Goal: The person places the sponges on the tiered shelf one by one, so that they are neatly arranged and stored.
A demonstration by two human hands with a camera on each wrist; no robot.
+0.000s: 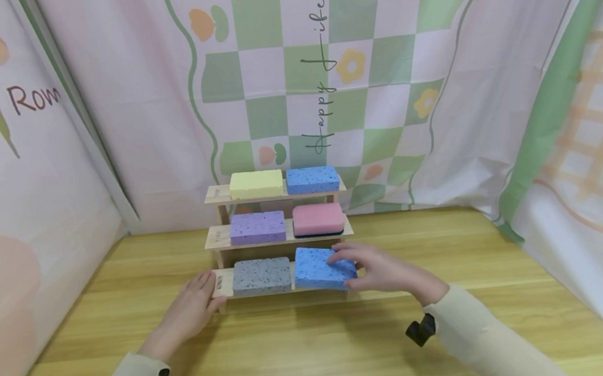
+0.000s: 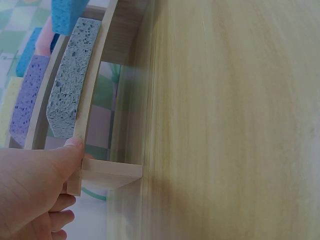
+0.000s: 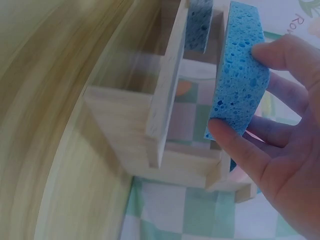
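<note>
My right hand holds a blue sponge at its right end, over the right half of the lowest tier of a small wooden three-tier stand. In the right wrist view, thumb and fingers spread round the sponge, which sits tilted and apart from the shelf board. My left hand pinches the left end of that same tier. The left wrist view has its thumb on the board's front edge and the other fingers curled below. Beside the blue sponge a grey speckled sponge lies on the tier.
On the middle tier lie a purple sponge and a pink sponge with a dark underside. A yellow sponge and another blue sponge occupy the top tier. The stand is on a wooden table, with a patterned curtain behind.
</note>
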